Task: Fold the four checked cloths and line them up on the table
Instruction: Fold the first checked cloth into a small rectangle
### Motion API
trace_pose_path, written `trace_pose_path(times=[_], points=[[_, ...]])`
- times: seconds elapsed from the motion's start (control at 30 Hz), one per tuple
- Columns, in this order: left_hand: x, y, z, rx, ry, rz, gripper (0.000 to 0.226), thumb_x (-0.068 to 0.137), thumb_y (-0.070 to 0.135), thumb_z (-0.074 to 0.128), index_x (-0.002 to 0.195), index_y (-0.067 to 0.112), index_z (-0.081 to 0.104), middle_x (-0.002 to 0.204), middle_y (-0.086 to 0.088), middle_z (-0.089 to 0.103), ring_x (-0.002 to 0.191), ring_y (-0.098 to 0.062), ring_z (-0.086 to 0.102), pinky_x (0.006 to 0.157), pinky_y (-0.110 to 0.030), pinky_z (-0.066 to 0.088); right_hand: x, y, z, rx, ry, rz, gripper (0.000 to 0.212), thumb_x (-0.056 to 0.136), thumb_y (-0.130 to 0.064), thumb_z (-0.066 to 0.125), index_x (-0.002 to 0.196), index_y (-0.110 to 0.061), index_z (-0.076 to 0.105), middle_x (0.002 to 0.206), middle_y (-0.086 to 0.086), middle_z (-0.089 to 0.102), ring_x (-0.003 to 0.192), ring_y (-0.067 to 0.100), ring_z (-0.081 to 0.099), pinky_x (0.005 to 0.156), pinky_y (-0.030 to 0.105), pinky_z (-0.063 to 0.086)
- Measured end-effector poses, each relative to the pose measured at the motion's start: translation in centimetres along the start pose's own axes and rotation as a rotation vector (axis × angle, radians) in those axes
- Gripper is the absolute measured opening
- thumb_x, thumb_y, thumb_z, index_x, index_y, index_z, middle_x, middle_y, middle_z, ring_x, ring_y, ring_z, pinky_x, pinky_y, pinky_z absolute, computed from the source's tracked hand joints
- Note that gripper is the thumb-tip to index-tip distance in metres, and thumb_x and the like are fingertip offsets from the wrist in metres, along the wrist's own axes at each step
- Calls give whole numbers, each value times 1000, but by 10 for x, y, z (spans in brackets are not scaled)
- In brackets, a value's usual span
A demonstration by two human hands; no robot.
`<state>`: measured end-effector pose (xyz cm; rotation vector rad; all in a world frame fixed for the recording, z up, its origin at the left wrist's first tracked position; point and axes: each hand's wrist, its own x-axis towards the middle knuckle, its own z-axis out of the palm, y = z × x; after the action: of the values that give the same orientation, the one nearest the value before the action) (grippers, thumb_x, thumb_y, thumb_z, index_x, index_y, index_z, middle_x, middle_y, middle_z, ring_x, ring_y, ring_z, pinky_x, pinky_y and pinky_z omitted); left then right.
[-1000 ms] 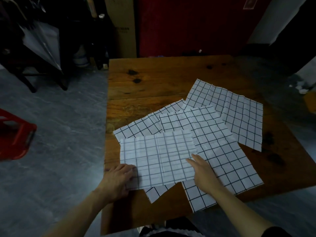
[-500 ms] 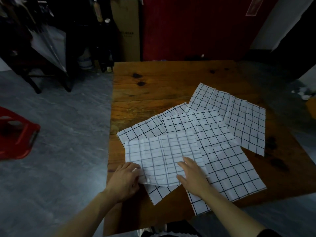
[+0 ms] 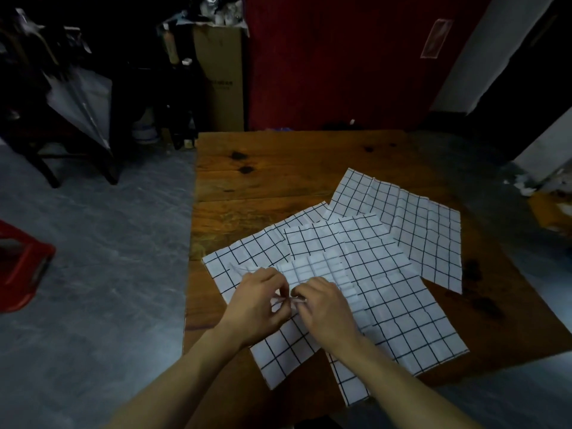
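Several white cloths with a black grid lie overlapping on the wooden table (image 3: 278,168). The top cloth (image 3: 322,267), pale side up, is bunched at its near edge. My left hand (image 3: 257,305) and my right hand (image 3: 325,308) meet there, and each pinches that near edge between thumb and fingers. A second cloth (image 3: 253,252) lies under it to the left. A third cloth (image 3: 402,305) spreads to the right. The fourth cloth (image 3: 427,230) lies flat at the far right.
The far half of the table is bare wood with dark knots. A red stool (image 3: 21,274) stands on the grey floor to the left. A cardboard box (image 3: 221,78) and dark clutter stand behind the table. The table's left edge is close to my left arm.
Both hands have moved from the top cloth's near corners to the middle of its near edge. They now pinch it, and the cloth has bunched up.
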<state>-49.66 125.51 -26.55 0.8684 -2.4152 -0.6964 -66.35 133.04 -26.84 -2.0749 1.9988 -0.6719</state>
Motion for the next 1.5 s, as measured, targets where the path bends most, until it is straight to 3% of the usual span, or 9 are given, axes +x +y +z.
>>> trace_pose_path(times=[0.17,0.27,0.33,0.43,0.73,0.93,1.07,1.23,1.5], points=[[8,-23,-13,212,-99,85,32,76,44,68,103,32,54,109,11,58,100,-13,51,82,-32,43,-6,15,-32,-1,86,18,5,89,-21,64,91,-21,69,84,-11,59,83,8,50,74,27,41],[18,-40,-18,308,-116,58,36,73,31,76,105,29,60,113,7,62,103,-16,54,83,-34,44,-17,24,-51,47,140,61,6,89,-19,66,93,-21,71,85,-12,60,83,5,51,76,23,43],[24,-40,-22,333,-98,46,26,75,25,76,97,26,64,106,6,65,99,-19,57,80,-35,44,-24,31,-63,44,162,89,7,89,-17,69,94,-22,72,86,-13,61,83,2,51,75,22,43],[30,-28,-30,305,-54,64,13,79,23,71,83,27,60,93,8,62,88,-19,56,71,-36,44,-33,42,-78,6,188,101,12,87,-14,71,96,-21,73,86,-13,63,82,3,52,74,23,44],[30,41,-47,226,79,85,12,82,23,71,86,29,61,87,16,58,81,-5,50,69,-33,49,-55,64,-134,65,340,52,6,87,-15,70,93,-18,70,85,-10,60,83,10,56,73,30,50],[16,116,-54,183,153,19,21,81,13,75,85,28,61,84,16,61,78,1,57,63,-15,46,-90,82,-173,129,375,23,4,89,-20,67,92,-18,68,87,-10,60,87,9,57,76,34,52],[-1,161,-59,85,208,-14,16,83,11,75,85,22,64,81,12,66,76,-6,64,65,-25,55,-110,86,-196,194,394,-31,5,88,-22,65,91,-18,66,86,-11,60,87,5,57,75,28,53],[-10,196,-73,5,286,-16,16,82,4,75,85,17,65,79,9,67,78,-3,65,65,-10,47,-116,83,-213,277,414,-59,2,89,-17,65,91,-17,66,86,-11,61,87,2,57,77,11,45],[13,172,-80,-27,317,-32,18,85,5,72,82,20,63,72,8,66,71,-9,64,62,-15,47,-81,79,-211,294,407,-3,6,89,-14,67,86,-17,63,84,-11,60,86,4,57,74,12,46]])
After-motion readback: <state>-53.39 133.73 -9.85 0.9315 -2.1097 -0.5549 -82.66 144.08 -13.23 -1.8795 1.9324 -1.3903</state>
